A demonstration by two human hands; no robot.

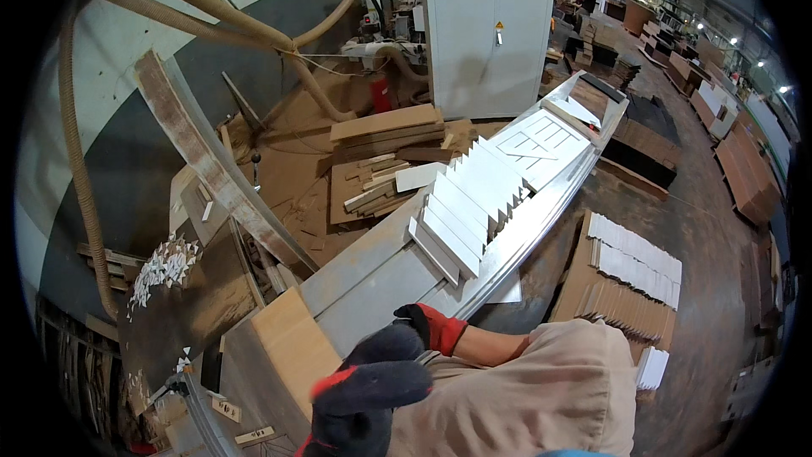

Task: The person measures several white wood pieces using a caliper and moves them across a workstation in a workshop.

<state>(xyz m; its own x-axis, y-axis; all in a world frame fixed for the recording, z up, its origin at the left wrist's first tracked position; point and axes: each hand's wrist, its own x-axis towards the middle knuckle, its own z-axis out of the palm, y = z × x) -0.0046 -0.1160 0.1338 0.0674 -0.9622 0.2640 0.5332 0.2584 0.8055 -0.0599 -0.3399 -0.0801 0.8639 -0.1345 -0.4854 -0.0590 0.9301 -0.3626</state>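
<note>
My left hand (364,389), in a dark-coated red glove, is large and close at the lower middle. Its thick fingers point right with gaps between them, and I see nothing in them. Just beyond it, my right hand (436,327) wears a red glove with black fingertips. Its fingers bend down beside the near end of a long grey metal machine table (359,300), partly hidden behind the left hand. Up the table lies an overlapping row of white panels (475,190), apart from both hands. A narrow white strip (433,252) rests at the near end of that row.
Stacked white-edged boards (634,262) stand on the floor at right. Left of the table are wood offcuts (381,182), a slanted machine beam (211,161) and a pile of white scraps (165,271). A grey cabinet (482,34) stands behind; dark panels (639,148) are stacked beyond.
</note>
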